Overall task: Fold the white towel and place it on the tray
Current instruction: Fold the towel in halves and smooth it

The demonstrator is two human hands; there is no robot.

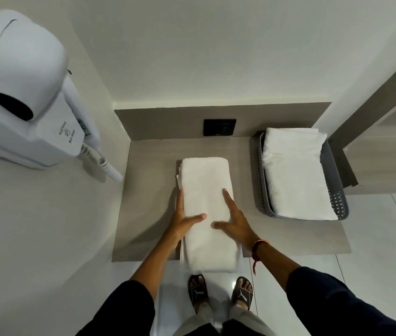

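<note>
A white towel (206, 185), folded into a long narrow strip, lies on the beige counter (148, 190) and hangs a little over the front edge. My left hand (183, 220) rests on its left side, fingers along the edge and thumb on top. My right hand (234, 220) lies flat on its right side with fingers spread. A grey perforated tray (258, 180) stands at the counter's right end and holds another folded white towel (296, 175).
A white wall-mounted hair dryer (25, 93) with a coiled cord (106, 166) hangs on the left wall. A black socket plate (220, 127) sits on the back panel. My sandalled feet (220, 294) stand on the white tiled floor below the counter edge.
</note>
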